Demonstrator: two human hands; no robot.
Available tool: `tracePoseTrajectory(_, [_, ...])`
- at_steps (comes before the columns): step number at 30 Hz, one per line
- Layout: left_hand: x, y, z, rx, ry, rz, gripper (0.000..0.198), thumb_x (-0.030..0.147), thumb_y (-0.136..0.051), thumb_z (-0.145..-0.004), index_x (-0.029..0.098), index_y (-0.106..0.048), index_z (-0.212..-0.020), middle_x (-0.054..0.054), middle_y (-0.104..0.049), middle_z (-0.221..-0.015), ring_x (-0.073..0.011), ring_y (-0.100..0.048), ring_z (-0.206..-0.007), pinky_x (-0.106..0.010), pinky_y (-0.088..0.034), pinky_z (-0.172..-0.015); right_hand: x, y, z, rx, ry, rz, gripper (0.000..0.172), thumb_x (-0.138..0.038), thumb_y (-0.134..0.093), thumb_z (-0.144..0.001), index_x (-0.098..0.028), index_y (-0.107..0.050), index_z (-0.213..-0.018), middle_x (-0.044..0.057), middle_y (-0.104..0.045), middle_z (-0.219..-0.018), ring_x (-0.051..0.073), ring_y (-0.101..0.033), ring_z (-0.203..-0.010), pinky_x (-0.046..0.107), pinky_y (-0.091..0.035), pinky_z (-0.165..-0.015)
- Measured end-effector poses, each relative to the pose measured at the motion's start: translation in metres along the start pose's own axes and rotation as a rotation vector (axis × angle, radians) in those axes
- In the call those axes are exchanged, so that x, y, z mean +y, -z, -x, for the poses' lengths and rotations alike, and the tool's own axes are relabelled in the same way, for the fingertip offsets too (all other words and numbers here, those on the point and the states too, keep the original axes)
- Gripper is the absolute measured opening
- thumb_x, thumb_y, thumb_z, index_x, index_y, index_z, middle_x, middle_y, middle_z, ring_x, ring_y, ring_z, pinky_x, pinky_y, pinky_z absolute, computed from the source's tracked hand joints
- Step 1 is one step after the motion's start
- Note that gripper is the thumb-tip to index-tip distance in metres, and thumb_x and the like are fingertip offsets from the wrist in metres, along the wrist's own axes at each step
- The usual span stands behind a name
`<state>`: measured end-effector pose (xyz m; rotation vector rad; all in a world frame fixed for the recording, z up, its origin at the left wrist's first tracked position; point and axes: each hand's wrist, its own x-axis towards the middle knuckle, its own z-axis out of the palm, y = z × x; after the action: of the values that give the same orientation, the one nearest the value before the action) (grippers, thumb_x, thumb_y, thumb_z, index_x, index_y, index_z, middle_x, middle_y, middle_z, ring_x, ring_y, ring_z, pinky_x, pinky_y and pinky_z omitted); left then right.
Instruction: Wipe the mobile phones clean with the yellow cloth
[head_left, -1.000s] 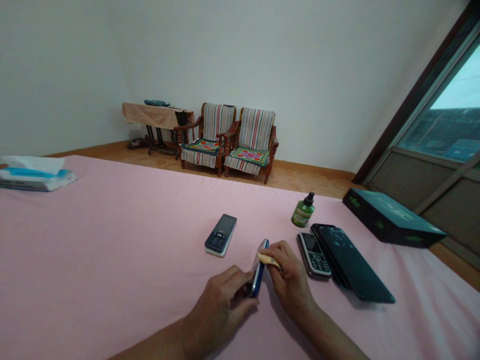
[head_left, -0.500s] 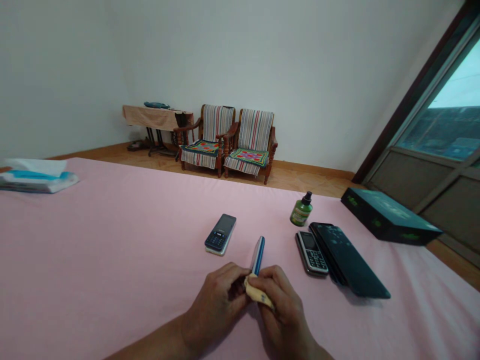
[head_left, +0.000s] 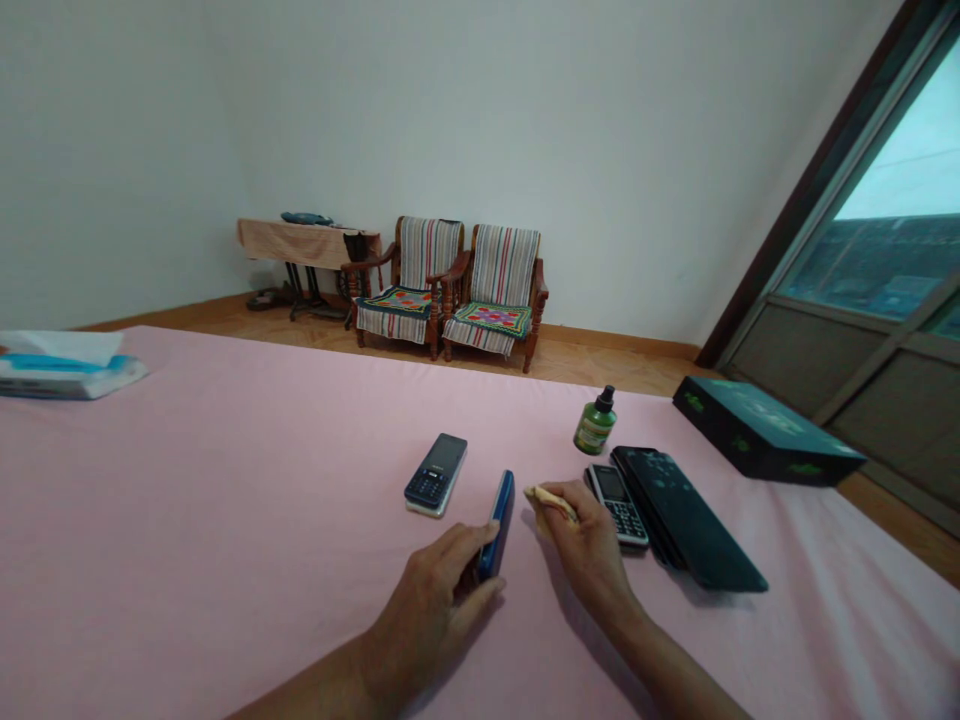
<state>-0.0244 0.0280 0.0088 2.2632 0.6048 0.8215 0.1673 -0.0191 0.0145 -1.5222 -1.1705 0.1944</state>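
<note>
A blue mobile phone (head_left: pixel 497 525) stands on its edge, gripped by my left hand (head_left: pixel 431 600) between thumb and fingers. To its right, my right hand (head_left: pixel 589 545) pinches a folded pale-yellow cloth (head_left: pixel 553 502), held apart from the phone. Beyond my left hand a dark keypad phone (head_left: pixel 436 472) lies face up on the pink cloth (head_left: pixel 262 520); a pale edge shows beneath it. Past my right wrist rests a silver-and-black keypad phone (head_left: pixel 619 505), partly covered by that hand. The side of the blue phone facing my palm is hidden.
A dark, flat wallet-like case (head_left: pixel 690 525) lies right of the silver phone. Behind it stand a green spray bottle (head_left: pixel 595 425) and a black box (head_left: pixel 765 430). A tissue pack (head_left: pixel 71 372) is at far left. Two wooden chairs (head_left: pixel 491 310) stand by the wall.
My right hand has drawn the yellow cloth away from the blue phone, to the right and slightly up. My left hand still grips the phone, now turned so more blue shows.
</note>
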Motion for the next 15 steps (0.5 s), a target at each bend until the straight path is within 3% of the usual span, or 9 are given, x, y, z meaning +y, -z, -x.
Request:
tracePoseTrajectory(4, [-0.002,0.0,0.0,-0.008,-0.018,-0.007,0.046,0.01,-0.063,-0.084,0.022,-0.052,-0.128,-0.005,-0.067,-0.105,-0.0196,-0.064,-0.09,-0.028,-0.05,-0.082,0.003,-0.018,-0.019,0.006,0.005,-0.021,0.02,-0.03,-0.056,-0.084,-0.016,-0.07,-0.083,0.006,-0.065,-0.081,0.021,-0.059,-0.077,0.03,-0.044,-0.07])
tracePoseTrajectory(8, [-0.003,-0.001,0.002,-0.024,-0.021,-0.016,0.048,0.009,-0.06,-0.085,0.021,-0.051,-0.13,-0.005,-0.067,-0.101,-0.0192,-0.064,-0.085,-0.028,-0.051,-0.08,0.004,-0.034,-0.026,-0.052,-0.007,-0.045,0.025,-0.032,-0.052,-0.083,-0.016,-0.071,-0.081,0.006,-0.064,-0.078,0.02,-0.06,-0.074,0.028,-0.046,-0.066])
tracePoseTrajectory(15, [0.002,0.002,0.001,-0.042,-0.024,-0.025,0.05,0.007,-0.058,-0.085,0.019,-0.049,-0.132,-0.007,-0.066,-0.099,-0.021,-0.064,-0.086,-0.032,-0.052,-0.08,0.022,-0.035,-0.039,-0.171,-0.087,0.012,0.028,-0.031,-0.05,-0.082,-0.015,-0.073,-0.083,0.008,-0.071,-0.08,0.021,-0.062,-0.075,0.027,-0.046,-0.066])
